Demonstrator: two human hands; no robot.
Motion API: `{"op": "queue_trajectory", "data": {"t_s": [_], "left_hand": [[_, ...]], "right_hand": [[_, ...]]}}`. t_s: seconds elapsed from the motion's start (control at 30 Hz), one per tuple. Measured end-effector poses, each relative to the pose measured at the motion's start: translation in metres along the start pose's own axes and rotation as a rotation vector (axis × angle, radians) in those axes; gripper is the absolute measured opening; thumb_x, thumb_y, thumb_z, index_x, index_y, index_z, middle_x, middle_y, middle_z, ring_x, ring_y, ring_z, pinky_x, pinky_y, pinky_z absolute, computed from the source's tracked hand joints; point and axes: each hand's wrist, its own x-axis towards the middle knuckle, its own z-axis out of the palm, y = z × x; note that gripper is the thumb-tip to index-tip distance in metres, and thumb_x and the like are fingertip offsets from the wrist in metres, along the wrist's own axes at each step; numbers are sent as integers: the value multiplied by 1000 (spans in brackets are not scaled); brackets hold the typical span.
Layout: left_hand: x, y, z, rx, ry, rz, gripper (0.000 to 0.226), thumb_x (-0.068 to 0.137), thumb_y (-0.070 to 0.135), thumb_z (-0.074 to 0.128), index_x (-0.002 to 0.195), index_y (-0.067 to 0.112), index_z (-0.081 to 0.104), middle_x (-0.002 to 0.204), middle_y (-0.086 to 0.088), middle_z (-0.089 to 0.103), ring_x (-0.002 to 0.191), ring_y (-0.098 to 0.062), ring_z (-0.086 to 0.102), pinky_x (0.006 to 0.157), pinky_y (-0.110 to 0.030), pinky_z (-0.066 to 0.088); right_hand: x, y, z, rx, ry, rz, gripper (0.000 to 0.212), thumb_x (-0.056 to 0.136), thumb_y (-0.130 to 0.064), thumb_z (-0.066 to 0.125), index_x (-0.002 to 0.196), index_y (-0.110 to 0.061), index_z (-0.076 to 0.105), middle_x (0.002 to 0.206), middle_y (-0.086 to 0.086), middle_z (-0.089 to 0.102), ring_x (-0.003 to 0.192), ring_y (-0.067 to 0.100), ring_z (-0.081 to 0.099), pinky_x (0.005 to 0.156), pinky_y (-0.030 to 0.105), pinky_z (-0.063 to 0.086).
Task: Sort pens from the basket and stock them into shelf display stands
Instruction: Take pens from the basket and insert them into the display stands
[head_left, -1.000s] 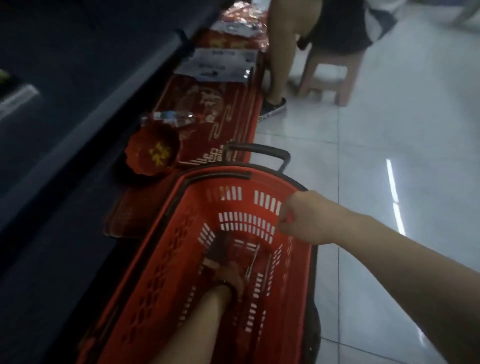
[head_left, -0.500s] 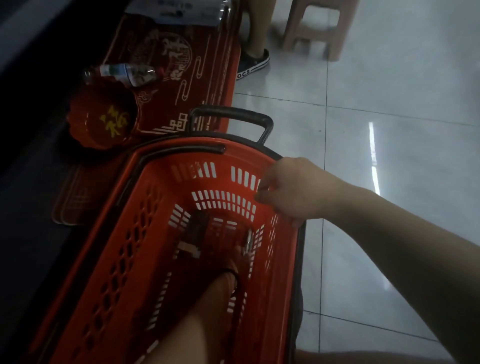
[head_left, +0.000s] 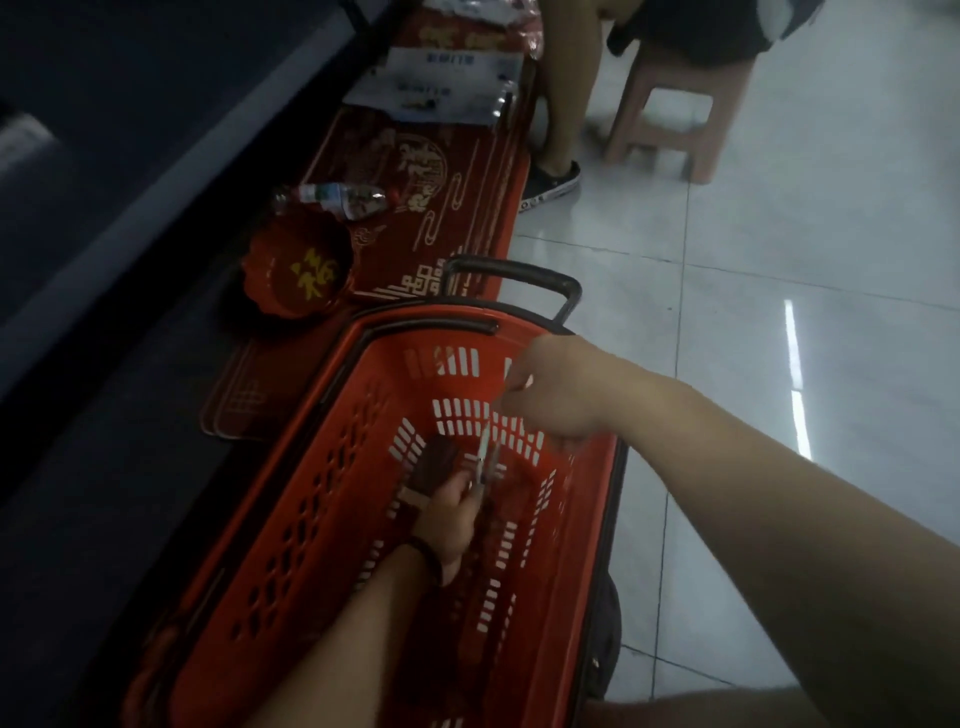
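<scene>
Red slotted plastic basket (head_left: 311, 519): pick step; left hand (head_left: 449, 519) pinching thin pale pens (head_left: 485, 454), right hand (head_left: 556, 387) fingers curled, grip unclear; next, probably lift clear toward shelf stands.

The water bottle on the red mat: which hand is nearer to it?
Right. The right hand is at the basket's far rim, closer to the bottle. The left hand is deeper in the basket, holding pens, farther away.
</scene>
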Motion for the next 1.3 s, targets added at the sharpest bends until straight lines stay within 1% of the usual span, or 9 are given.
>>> {"op": "queue_trajectory", "data": {"t_s": [0.1,0.2,0.27,0.43,0.6,0.8,0.97,1.1,1.3], "left_hand": [[-51,53,-24,-224,15,31,18,106,9,41,99,11,57,73,-3,61,53,-9,49,48,-23,37],[-102,83,-60,-355,116,136,16,105,12,44,100,4,57,71,-6,56,51,-11,47,44,-22,41],[-140,105,-85,-432,159,229,19,104,13,47,94,3,59,71,-9,52,49,-11,46,43,-21,41],[-214,139,-147,-625,238,312,29,104,15,47,116,-5,64,85,-10,59,60,-12,48,53,-23,36],[-277,155,-199,-560,261,418,27,103,14,51,106,-5,69,86,-18,69,68,-17,63,60,-26,49],[-318,138,-252,-321,329,362,26,102,26,57,107,9,75,107,-18,75,101,-33,71,92,-46,56],[-344,142,-286,-277,572,429,19,101,22,57,98,16,75,83,-1,71,70,-15,63,61,-28,48],[-363,152,-301,-513,613,549,18,102,14,56,104,11,74,79,-4,71,65,-19,66,56,-27,51],[-367,131,-334,-212,700,480,18,102,17,57,98,12,73,75,-2,71,64,-13,64,63,-29,51]], "right_hand": [[-11,-33,2,-13,75,-112,32,101,-37,61,90,-11,78,75,8,78,56,18,74,45,21,52],[-23,-69,14,11,131,-216,34,99,-33,61,82,-8,76,71,10,76,56,22,72,53,32,60],[-32,-97,26,41,169,-294,33,96,-32,63,74,-10,73,69,7,73,59,21,68,61,38,60],[-63,-173,53,266,273,-504,21,94,-44,69,83,-29,78,81,-13,75,78,1,68,70,18,49],[-99,-231,81,574,206,-642,21,93,-33,75,77,-20,78,66,-2,72,57,9,64,61,31,51],[-116,-266,109,701,186,-678,24,99,-33,68,84,-15,71,80,12,73,75,30,71,75,49,59],[-127,-296,114,695,54,-678,17,101,-24,69,90,-11,71,78,12,74,66,28,73,61,37,62],[-124,-317,120,559,117,-710,27,94,-25,77,72,-10,73,56,9,60,50,16,55,50,30,46],[-112,-349,125,675,135,-651,10,87,-9,84,82,-4,77,76,20,73,63,19,63,62,35,50]]}}
